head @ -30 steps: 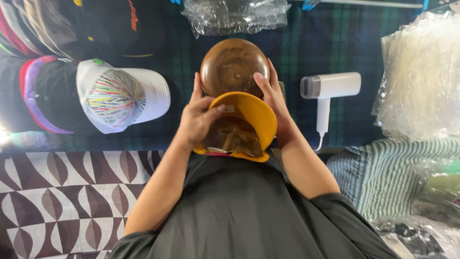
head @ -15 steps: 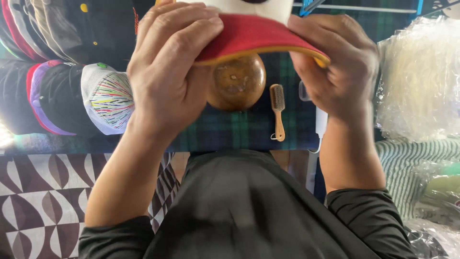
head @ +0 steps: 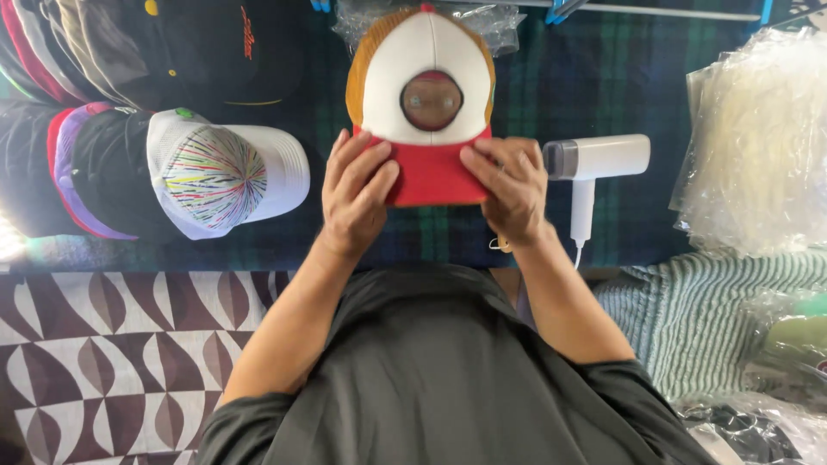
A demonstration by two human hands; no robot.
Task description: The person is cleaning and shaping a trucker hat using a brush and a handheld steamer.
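Note:
A cap (head: pixel 422 82) with a white front panel, a round patch, an orange mesh back and a red brim sits over the plaid-covered table (head: pixel 655 103), facing me. My left hand (head: pixel 355 196) grips the left side of the red brim. My right hand (head: pixel 510 188) grips the brim's right side. The brown dome-shaped form seen earlier is hidden under the cap.
A white cap with multicoloured radiating lines (head: pixel 220 176) lies at the left, beside a stack of dark caps (head: pixel 103 95). A white handheld steamer (head: pixel 594 164) lies to the right. Clear plastic bags (head: pixel 758 138) pile at the right edge; a striped green cloth (head: pixel 715 319) sits below them.
The cap was turned over from yellow-lined underside up, lifted close to my face, and now sits front-up over the brown dome. A small wooden brush seen a moment ago is now hidden.

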